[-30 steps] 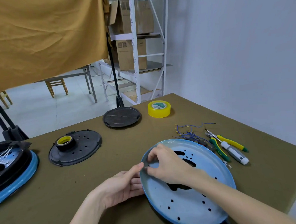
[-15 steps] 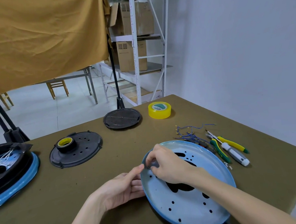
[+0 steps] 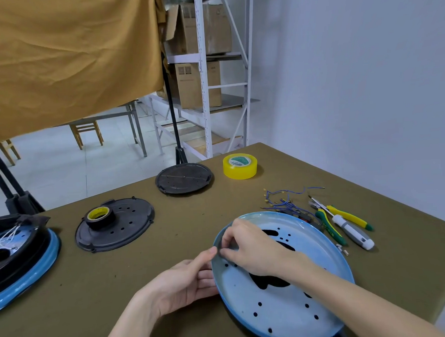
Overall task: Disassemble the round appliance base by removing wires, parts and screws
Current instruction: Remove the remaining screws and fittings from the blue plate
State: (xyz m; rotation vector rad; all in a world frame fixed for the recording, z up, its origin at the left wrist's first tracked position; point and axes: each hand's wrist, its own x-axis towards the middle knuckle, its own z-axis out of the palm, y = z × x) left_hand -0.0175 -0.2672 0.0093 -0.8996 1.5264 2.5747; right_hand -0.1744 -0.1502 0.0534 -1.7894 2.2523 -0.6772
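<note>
Two-handed grip (image 3: 222,250) on smooth round blue base (image 3: 308,308) rim

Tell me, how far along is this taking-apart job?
Well along: loose blue wires and small screws already lie beside the tools. Now the left hand steadies the blue round base while the right hand pinches something small at its rim. Remaining parts are hidden.

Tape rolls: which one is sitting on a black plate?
The black roll with the yellow core; it rests on the larger black round plate. The yellow roll stands directly on the table.
</note>
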